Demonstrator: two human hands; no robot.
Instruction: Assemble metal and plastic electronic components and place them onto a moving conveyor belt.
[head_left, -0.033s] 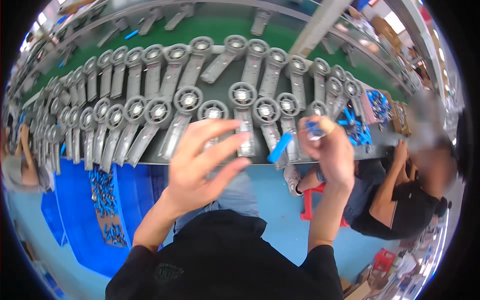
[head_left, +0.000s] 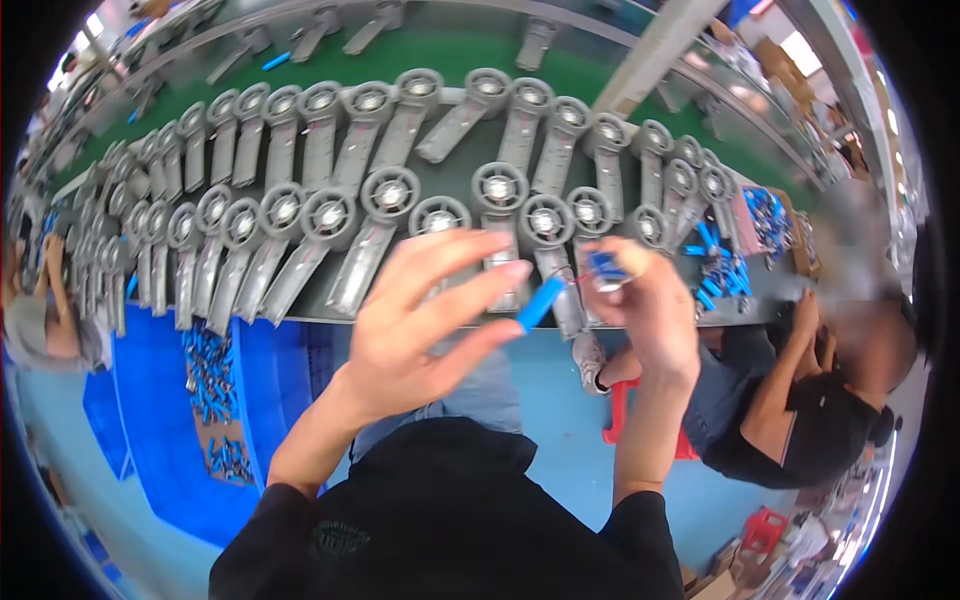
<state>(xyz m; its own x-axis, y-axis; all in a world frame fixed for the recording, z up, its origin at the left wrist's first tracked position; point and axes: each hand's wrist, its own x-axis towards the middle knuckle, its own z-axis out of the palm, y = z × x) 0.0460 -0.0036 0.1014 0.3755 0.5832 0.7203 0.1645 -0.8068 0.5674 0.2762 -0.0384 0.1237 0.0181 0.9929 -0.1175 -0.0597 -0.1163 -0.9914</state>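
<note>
My right hand (head_left: 660, 318) is closed around a small blue-and-silver part (head_left: 606, 267), pinched between thumb and fingers. A blue cylinder like a battery (head_left: 541, 304) dangles to its left, seemingly joined to it by a thin wire. My left hand (head_left: 405, 325) has its fingers spread, with the thumb tip at the cylinder's lower end; whether they touch, I cannot tell. Beneath both hands lie grey handheld-fan housings, among them one with a round grille (head_left: 500, 188) and another (head_left: 547, 221) closer to my right hand. My left hand partly covers a further housing (head_left: 440, 215).
Rows of grey fan housings (head_left: 328, 215) cover the bench. Blue cylinders with parts (head_left: 722, 268) are heaped at the right, beside a box (head_left: 768, 220) of more. Blue bins (head_left: 165, 420) stand at lower left. A co-worker (head_left: 800, 410) sits at the right, another person (head_left: 45, 320) at the far left.
The blue cylinder has swung left and down toward my left thumb. My right hand has shifted slightly left and turned, showing more of the part. The whole view has shifted a little.
</note>
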